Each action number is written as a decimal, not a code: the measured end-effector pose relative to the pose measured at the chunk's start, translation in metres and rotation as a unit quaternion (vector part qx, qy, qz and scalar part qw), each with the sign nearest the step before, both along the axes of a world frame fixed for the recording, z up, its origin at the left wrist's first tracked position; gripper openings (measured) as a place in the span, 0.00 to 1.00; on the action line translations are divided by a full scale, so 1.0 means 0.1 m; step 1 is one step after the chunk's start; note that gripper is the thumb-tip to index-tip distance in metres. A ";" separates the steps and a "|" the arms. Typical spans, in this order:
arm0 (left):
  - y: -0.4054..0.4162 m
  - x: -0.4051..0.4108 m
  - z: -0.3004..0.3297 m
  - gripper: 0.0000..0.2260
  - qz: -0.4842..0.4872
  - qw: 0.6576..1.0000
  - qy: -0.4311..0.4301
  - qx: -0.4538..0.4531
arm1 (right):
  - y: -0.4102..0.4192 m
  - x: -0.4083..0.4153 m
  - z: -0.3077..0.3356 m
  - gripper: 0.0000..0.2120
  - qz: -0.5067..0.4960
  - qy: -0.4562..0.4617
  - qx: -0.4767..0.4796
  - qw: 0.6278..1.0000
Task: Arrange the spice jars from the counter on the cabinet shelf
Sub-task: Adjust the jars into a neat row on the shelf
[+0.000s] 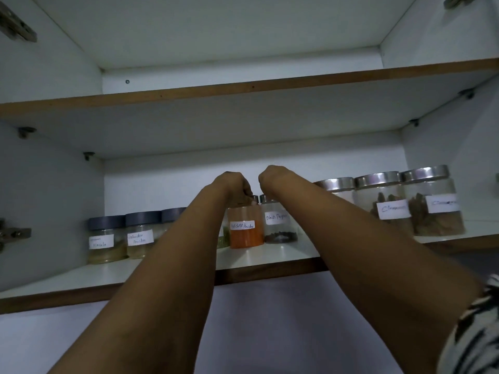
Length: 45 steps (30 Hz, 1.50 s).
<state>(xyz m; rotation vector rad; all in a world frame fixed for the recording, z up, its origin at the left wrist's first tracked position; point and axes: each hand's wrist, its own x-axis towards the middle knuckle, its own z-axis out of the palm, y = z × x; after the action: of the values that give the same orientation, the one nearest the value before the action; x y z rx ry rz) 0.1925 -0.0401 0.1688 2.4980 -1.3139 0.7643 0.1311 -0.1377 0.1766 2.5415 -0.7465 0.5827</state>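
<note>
Several jars already stood in a row on the cabinet shelf [270, 259], so the arranging looked well advanced, though the counter was out of view and I could not tell how many jars, if any, waited there. Taking the red chilli powder jar [246, 231] as the landmark, near the middle of the row: well to its right stood the largest things, three wide jars with silver lids, of which the far-right cinnamon jar [434, 209] and the second cinnamon jar [388, 209] showed brown sticks and handwritten labels, while the third silver-lidded jar [334, 184] was mostly hidden behind the right forearm. Well to the landmark's left stood smaller dark-lidded jars: the masala jar [104, 238] farthest, the coriander powder jar [140, 234] next, and a further dark lid [174, 213] half hidden by the left forearm. Just beside the landmark on its right, nearly touching, stood the black pepper jar [279, 225]. A sliver of a greenish jar [223, 240] showed just left of the landmark.

Both arms reached up to the landmark. The left hand [233, 184] had its fingers curled down onto the chilli jar's lid, apparently gripping it. The right hand [272, 178] hung curled just above the pepper jar's lid; whether it grasped the lid I could not tell. By my judgement these two jars were being settled into line, and little beyond final straightening remained on the shelf itself
</note>
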 end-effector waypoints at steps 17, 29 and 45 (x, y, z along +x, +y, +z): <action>-0.27 0.44 -0.12 0.16 -0.010 0.999 -0.021 -0.022 | -0.26 0.47 0.00 0.08 -0.010 -0.009 0.034 0.999; 0.07 0.61 -0.14 0.21 0.184 0.941 -0.065 -0.277 | -0.21 0.23 -0.11 0.15 0.051 -0.130 0.055 0.989; 0.27 0.84 -0.38 0.40 0.203 0.939 0.211 -0.182 | -0.14 0.19 -0.25 0.17 0.010 -0.101 0.112 0.989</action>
<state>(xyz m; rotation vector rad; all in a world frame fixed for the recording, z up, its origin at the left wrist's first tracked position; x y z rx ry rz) 0.2765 -0.0131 0.1306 2.4517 -0.4698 0.4473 0.1504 -0.1514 0.1519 2.7253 -0.9029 0.8132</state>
